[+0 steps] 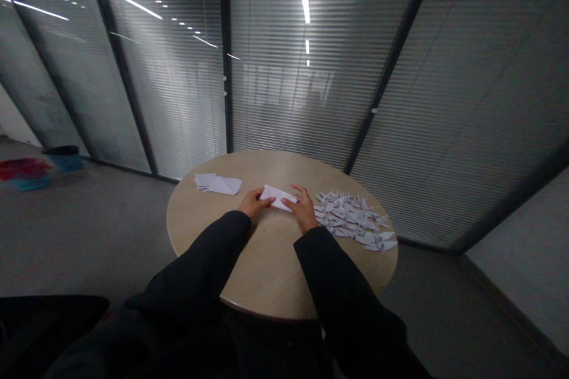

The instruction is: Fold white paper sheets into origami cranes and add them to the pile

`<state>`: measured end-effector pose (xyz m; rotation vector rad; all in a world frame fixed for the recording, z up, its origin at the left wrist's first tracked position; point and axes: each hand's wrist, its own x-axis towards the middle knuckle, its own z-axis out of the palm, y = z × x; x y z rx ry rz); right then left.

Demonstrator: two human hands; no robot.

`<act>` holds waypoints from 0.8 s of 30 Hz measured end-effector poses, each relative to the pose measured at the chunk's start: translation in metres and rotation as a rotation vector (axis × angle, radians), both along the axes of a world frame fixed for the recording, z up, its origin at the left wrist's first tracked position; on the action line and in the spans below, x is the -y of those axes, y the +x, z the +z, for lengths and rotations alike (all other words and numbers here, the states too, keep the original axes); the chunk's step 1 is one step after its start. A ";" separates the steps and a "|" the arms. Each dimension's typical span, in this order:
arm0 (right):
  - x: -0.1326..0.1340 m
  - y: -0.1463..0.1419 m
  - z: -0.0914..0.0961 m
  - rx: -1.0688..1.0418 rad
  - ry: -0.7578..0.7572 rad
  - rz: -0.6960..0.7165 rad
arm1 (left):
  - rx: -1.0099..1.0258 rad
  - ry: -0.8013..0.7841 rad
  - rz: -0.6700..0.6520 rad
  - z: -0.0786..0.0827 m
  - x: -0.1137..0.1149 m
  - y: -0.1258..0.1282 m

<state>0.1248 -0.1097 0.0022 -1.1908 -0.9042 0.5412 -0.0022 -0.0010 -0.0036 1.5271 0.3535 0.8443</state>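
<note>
Two bare hands work at the middle of a round wood-veneer desk (267,266), lower centre of the frame.

Item one: left hand (254,202), in a left black sleeve (200,266); its grip pinches the left end of a folded white paper (278,197).

Item two: right hand (302,208), in a right black sleeve (338,284); its grip presses on the right end of the same paper, fingers spread over the fold.

Item three: the folded white paper itself, at frame centre, between both hands and touching each, over the far half of the desk.

Item four: a loose stack of white paper sheets (217,184), on the desk near its far left edge, just beyond the left hand.

Item five: a crowd of small white origami cranes (351,219), packed close together on the right side of the desk, just beside the right hand.

Background: glass partition with slatted blinds (284,71), filling the upper frame; grey floor (98,231), at left; blue bin (66,161) and a blurred red-and-blue object (24,173), far left.
</note>
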 end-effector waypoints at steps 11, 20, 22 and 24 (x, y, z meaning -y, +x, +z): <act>0.003 -0.001 0.005 0.191 -0.012 -0.105 | 0.074 0.067 -0.040 0.005 0.006 -0.006; 0.000 0.004 0.001 0.314 0.040 -0.069 | 0.078 0.043 -0.080 0.003 0.001 -0.005; 0.000 0.004 0.001 0.332 0.044 -0.064 | 0.075 0.039 -0.085 0.003 0.001 -0.004; 0.001 0.004 0.000 0.353 0.046 -0.069 | 0.068 0.047 -0.082 0.003 0.002 -0.004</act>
